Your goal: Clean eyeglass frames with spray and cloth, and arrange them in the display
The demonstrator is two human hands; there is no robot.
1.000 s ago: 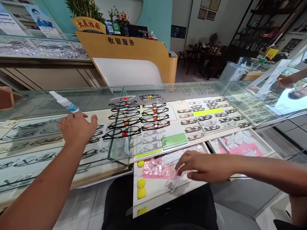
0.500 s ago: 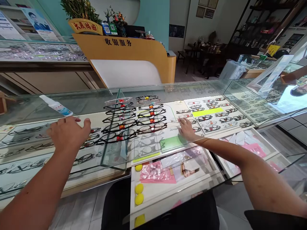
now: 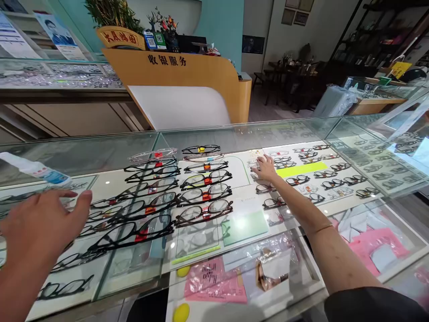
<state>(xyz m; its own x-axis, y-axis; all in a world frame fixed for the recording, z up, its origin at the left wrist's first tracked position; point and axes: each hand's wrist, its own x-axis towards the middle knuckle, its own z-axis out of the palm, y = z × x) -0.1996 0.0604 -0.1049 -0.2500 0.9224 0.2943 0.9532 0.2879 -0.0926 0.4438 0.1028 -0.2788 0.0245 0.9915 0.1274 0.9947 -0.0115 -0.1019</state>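
Note:
My left hand [image 3: 42, 228] is at the left edge of the view with its thumb and fingers apart, nothing in it. Just beyond it lies a white spray bottle [image 3: 36, 170] with a blue label. My right hand [image 3: 266, 169] reaches across the glass counter, fingers spread, above small eyeglasses on the display board. Whether its fingertips touch a pair is too small to tell. Between my hands, two columns of dark-framed eyeglasses lie on the glass top, among them a black pair [image 3: 134, 235] and a brown pair [image 3: 205, 213], with coloured tags at their bridges.
Under the glass are display boards with rows of eyeglasses, a yellow-green strip [image 3: 301, 169] and a green card [image 3: 245, 228]. Nearer me, an open drawer holds a pink plastic packet [image 3: 214, 281]. A wooden cashier desk [image 3: 187, 74] stands beyond the counter.
The view has moved closer to the counter. My right hand has reached farther forward over the display board. My left hand and the spray bottle now appear farther left.

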